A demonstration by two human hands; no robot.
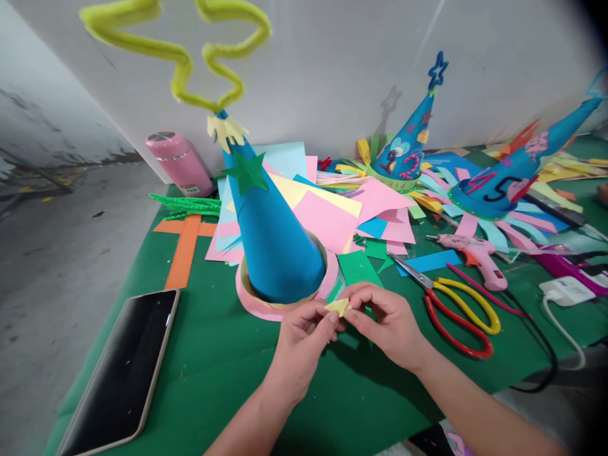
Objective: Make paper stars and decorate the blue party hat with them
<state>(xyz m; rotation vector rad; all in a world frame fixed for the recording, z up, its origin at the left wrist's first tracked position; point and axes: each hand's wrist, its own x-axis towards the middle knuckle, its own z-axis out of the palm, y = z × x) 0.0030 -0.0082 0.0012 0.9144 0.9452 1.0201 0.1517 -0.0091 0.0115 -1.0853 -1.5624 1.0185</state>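
Observation:
Between the fingertips of both my hands is a small piece of yellow paper (pixel 338 307). My left hand (pixel 308 332) pinches its left side, and my right hand (pixel 387 320) pinches its right. Just beyond them stands a blue paper cone hat (pixel 278 240) in a pink ring brim (pixel 247 303). A green paper star (pixel 249 174) is on the cone's upper side. Fringed cream paper (pixel 228 132) wraps its tip, topped by a yellow pipe-cleaner shape (pixel 190 63) cut off by the frame's upper edge.
Scissors (pixel 456 310) and a pink glue gun (pixel 475 253) lie to the right. Two decorated cone hats (pixel 403 149) (pixel 503 174) stand behind. A phone (pixel 126 367), orange strips (pixel 185 256), green pipe cleaners (pixel 187 206) and a pink bottle (pixel 183 164) are left. Paper sheets (pixel 327 218) are piled behind.

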